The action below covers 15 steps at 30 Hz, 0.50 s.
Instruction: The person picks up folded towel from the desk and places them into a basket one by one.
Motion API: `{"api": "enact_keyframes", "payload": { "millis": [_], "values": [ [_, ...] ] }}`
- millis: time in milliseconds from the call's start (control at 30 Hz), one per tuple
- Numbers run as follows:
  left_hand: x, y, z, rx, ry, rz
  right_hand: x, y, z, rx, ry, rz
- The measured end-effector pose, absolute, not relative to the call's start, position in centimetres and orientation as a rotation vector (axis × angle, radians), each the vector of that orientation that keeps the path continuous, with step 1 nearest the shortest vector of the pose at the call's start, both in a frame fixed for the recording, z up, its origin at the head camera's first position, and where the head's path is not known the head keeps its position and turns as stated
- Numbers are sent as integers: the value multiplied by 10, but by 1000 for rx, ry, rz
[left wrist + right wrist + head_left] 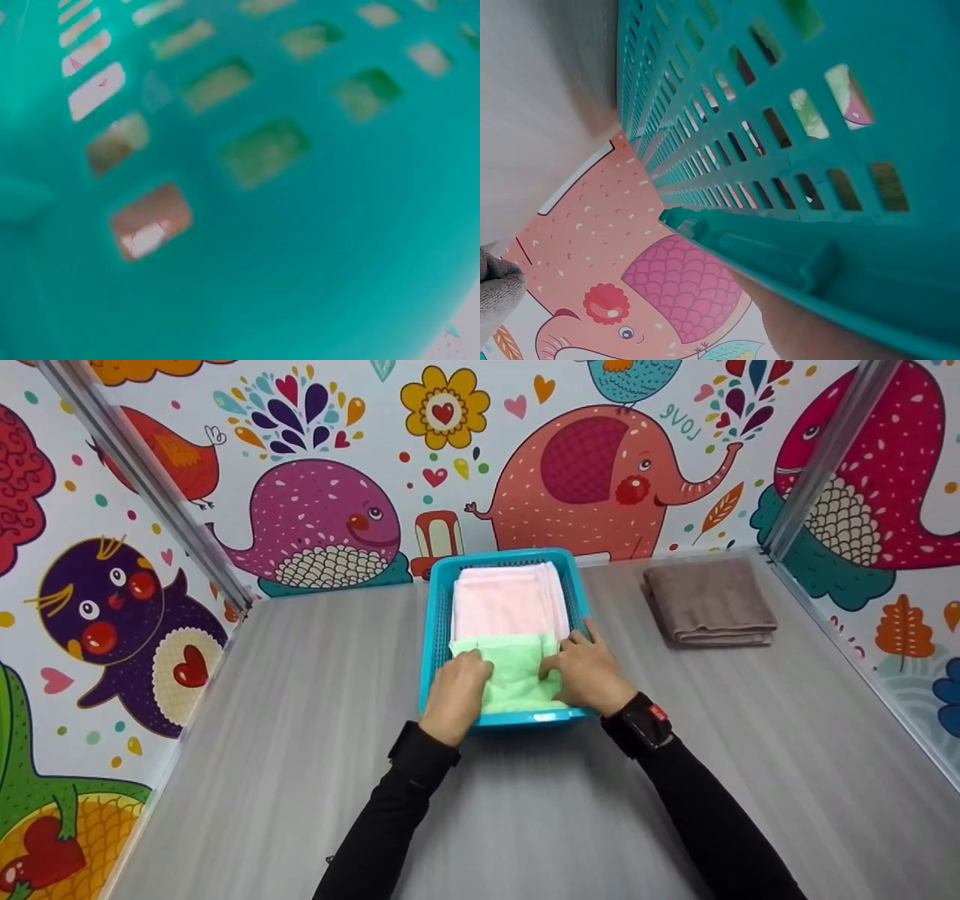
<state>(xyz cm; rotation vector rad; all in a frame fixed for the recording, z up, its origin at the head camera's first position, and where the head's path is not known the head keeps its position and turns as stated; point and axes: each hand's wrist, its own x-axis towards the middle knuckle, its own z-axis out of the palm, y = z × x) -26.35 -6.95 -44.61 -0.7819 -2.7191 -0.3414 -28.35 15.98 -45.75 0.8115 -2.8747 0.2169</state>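
A teal slotted basket stands on the grey table, at the middle of its far side. In it lies a folded pink towel, with a light green towel over its near end. My left hand is on the green towel's left part with its fingers curled into the cloth. My right hand holds the towel's right part by the basket's right wall, fingers bent on a fold. The left wrist view is filled by the blurred basket wall. The right wrist view shows the basket's outer wall and rim from close by.
A folded brown towel lies on the table to the basket's right; its corner shows in the right wrist view. Cartoon-printed walls close the table in on three sides, with slanted metal posts at left and right.
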Motion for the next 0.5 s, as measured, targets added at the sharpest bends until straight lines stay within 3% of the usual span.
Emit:
{"api": "enact_keyframes", "payload": {
  "millis": [133, 500],
  "values": [
    [-269, -78, -451, -967, -2828, -467, -284, 156, -459, 825, -2880, 223],
    [-281, -80, -444, -855, -3183, -316, -284, 159, -453, 791, -2938, 161]
  ]
}}
